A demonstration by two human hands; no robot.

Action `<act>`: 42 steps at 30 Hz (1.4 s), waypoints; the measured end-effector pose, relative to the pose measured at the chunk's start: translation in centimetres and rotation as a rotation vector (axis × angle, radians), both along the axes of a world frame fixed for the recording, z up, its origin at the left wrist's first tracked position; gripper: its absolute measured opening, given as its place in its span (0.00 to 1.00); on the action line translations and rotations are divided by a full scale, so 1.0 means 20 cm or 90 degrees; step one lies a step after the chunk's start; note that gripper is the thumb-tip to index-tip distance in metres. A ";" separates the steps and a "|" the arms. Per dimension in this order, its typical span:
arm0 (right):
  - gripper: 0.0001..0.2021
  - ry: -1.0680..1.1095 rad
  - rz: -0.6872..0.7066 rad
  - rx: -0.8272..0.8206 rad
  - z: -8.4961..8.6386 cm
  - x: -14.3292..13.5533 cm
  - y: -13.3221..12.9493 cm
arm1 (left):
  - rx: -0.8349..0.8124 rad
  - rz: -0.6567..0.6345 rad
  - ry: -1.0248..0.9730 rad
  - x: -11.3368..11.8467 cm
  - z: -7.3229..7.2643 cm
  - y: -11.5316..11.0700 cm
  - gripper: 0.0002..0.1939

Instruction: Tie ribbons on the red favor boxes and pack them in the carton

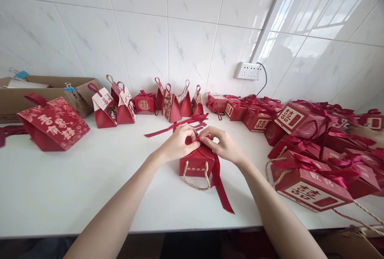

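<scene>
A small red box (pixel 196 162) with a twisted cream rope handle (pixel 196 187) stands on the white table (pixel 120 195) in front of me. Both hands meet over its top. My left hand (pixel 182 141) pinches at the top from the left, and my right hand (pixel 220 143) does the same from the right. Their fingertips nearly touch, and what lies between them is too small to make out. A dark red ribbon (pixel 221 195) hangs from the box's right side onto the table. Behind the hands lie more loose red ribbons (pixel 163 130).
Many ribboned red boxes (pixel 312 189) are piled at the right. Tent-shaped boxes (pixel 171 107) line the wall behind. At the left are a larger red box (pixel 57 125) and a cardboard box (pixel 87 91) with clips. A power socket (pixel 248 71) is on the tiled wall.
</scene>
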State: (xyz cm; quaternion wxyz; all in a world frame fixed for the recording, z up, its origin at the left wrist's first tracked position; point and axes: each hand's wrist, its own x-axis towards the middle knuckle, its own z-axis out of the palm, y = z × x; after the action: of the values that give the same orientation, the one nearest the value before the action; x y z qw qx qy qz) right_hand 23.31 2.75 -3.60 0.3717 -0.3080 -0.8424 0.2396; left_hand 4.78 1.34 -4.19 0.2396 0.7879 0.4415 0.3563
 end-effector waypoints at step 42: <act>0.02 0.022 0.006 0.026 -0.01 -0.01 -0.01 | 0.029 0.110 -0.372 0.09 -0.01 -0.04 0.03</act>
State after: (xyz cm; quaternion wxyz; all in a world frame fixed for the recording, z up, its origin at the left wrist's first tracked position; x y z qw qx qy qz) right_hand 23.07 2.61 -3.71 0.3913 -0.2921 -0.8420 0.2294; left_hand 6.68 0.56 -4.47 0.3075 0.6166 0.4114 0.5967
